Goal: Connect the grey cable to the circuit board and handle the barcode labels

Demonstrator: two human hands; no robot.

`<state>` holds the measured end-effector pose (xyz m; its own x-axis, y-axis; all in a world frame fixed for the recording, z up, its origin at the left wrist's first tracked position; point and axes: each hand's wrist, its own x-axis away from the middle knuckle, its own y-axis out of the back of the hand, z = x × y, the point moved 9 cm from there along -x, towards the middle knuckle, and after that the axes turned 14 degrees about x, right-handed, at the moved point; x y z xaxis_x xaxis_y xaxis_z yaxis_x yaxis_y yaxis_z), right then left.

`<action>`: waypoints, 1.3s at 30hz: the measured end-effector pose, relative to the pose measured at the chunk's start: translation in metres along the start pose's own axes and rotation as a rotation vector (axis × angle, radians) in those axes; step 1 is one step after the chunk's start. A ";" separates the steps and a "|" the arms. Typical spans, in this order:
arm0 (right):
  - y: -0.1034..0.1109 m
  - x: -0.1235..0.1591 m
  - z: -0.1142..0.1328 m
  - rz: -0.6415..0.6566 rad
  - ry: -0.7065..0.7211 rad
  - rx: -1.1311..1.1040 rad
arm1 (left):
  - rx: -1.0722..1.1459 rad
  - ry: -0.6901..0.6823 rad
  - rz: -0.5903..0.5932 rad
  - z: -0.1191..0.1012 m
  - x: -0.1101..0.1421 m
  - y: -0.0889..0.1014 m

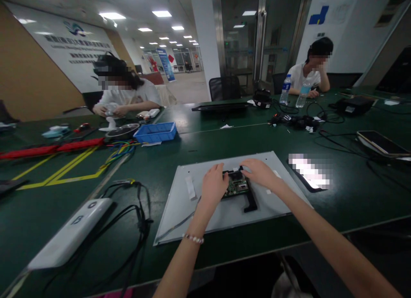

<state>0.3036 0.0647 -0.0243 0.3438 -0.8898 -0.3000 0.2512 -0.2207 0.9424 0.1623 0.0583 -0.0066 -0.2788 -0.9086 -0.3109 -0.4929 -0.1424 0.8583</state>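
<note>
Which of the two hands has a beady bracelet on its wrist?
The left hand wears the beaded bracelet; the right hand has a bare wrist.

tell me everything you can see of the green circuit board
The green circuit board is crowded with small parts, including a silvery block too small to name. It looks rigid and lies roughly level over the pale panel, around its middle. A black bracket runs down its right side and ends in a sideways foot. The left grip is at its left edge; the right grip is near its far right corner. Whether either touches it is unclear.
</note>
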 end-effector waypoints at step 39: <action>-0.021 0.014 -0.063 0.057 -0.081 0.147 | -0.002 0.028 -0.046 0.025 -0.010 -0.022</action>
<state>0.3603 0.0823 -0.0575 0.2780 -0.9305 -0.2385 0.0962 -0.2200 0.9707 0.1552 0.0803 -0.0322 -0.2332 -0.9117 -0.3383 -0.5032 -0.1845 0.8442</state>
